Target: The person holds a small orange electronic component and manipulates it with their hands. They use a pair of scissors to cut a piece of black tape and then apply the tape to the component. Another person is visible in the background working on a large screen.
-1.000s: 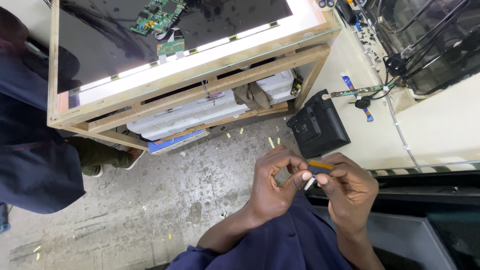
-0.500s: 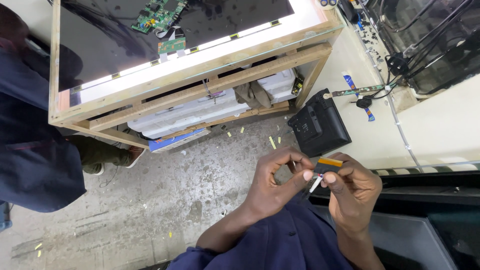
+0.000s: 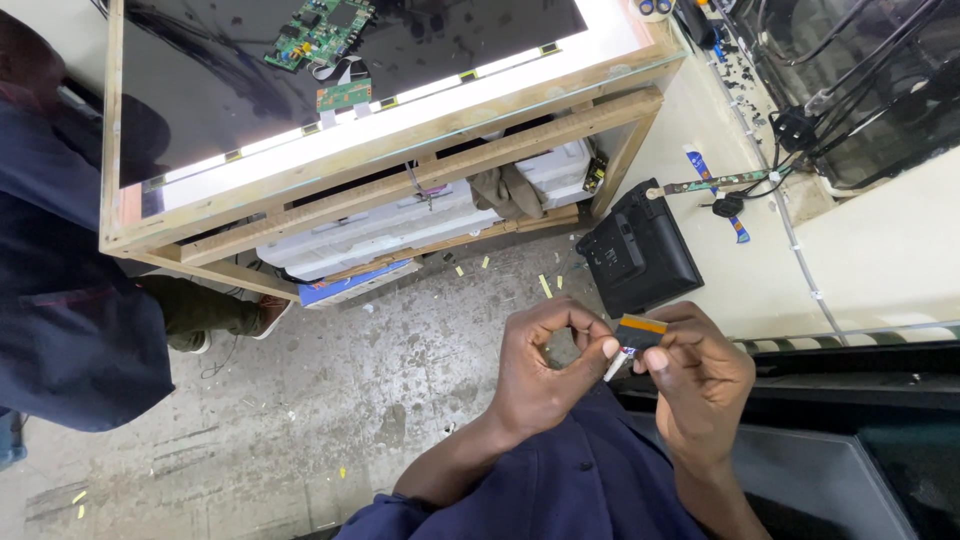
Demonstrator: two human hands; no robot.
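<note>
My left hand (image 3: 545, 370) and my right hand (image 3: 700, 375) meet low in the head view, over the concrete floor. Between their fingertips sits a small flat cable piece (image 3: 636, 332), dark with an orange strip along its top edge. A thin white stick-like bit (image 3: 612, 368) pokes down from where the fingers pinch. My right hand grips the piece from the right, thumb on its face. My left thumb and forefinger pinch its left edge. Blue sleeves cover both forearms.
A wooden-framed bench (image 3: 400, 150) carries a dark panel with a lit white edge and a green circuit board (image 3: 318, 28). White boxes lie under it. A black device (image 3: 638, 258) rests on the floor. Another person in blue (image 3: 70, 300) stands at left. Cables (image 3: 800, 120) lie at right.
My hands have shifted slightly right and down. The orange-edged piece has turned so that its flat dark face shows more. The view has drifted a little.
</note>
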